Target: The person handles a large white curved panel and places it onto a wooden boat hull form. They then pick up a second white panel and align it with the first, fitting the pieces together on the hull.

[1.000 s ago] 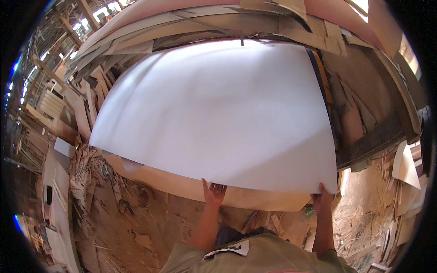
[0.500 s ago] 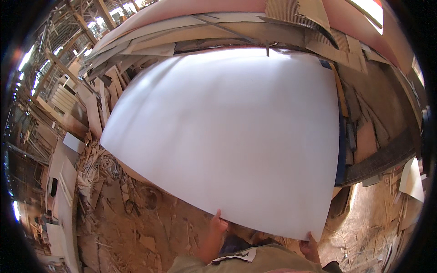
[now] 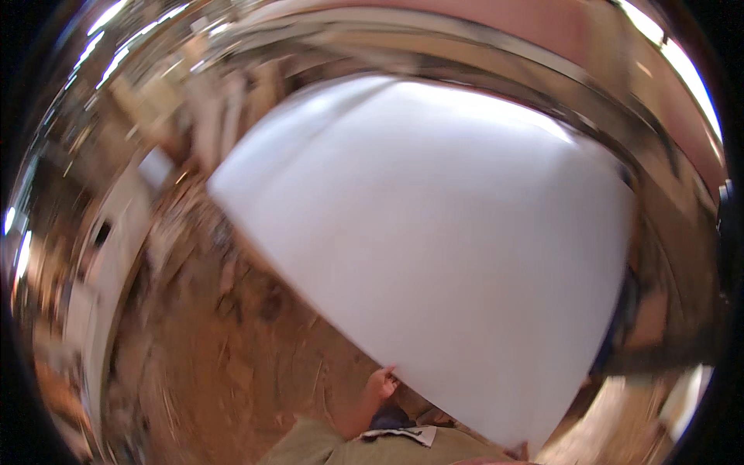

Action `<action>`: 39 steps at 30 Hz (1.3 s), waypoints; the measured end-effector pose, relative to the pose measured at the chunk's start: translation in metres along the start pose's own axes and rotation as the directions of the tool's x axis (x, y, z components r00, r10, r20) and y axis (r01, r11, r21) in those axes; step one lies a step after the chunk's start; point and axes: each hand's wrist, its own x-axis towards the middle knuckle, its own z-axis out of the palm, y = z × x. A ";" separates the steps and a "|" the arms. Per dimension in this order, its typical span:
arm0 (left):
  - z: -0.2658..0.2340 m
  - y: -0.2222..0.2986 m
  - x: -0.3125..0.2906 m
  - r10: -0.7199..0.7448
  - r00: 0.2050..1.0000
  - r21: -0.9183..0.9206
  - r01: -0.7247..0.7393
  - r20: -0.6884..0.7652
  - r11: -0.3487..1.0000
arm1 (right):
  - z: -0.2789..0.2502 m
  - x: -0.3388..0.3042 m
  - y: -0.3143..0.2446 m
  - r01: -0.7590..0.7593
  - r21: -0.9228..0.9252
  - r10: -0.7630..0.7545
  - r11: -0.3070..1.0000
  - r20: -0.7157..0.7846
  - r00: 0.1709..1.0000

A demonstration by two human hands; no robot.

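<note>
A large white sheet (image 3: pixel 434 232) fills the middle of the view, its glossy face up and its near edge slanting down to the right. My left hand (image 3: pixel 380 385) is closed on that near edge, the thumb on top and the fingers hidden beneath. At the near right corner, my right hand (image 3: pixel 518 450) pinches the sheet. Only a small part of that hand shows, at the lower rim of the picture.
Offcuts and scraps litter the brown floor (image 3: pixel 209 372) to the left. A long pale board (image 3: pixel 116 271) lies further left. Beyond the sheet are blurred stacked panels (image 3: pixel 496 43). A dark beam (image 3: pixel 666 358) stands to the right.
The view has swung left and blurred, so the surroundings and the sheet appear turned clockwise. The right hand has slipped nearly out of view. Both hands keep hold of the sheet's near edge.
</note>
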 end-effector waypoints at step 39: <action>-0.226 -0.191 -0.234 0.687 0.657 0.896 0.443 -0.311 -0.018 | 0.242 0.239 0.035 -0.435 -0.833 0.508 0.342 -0.225 0.831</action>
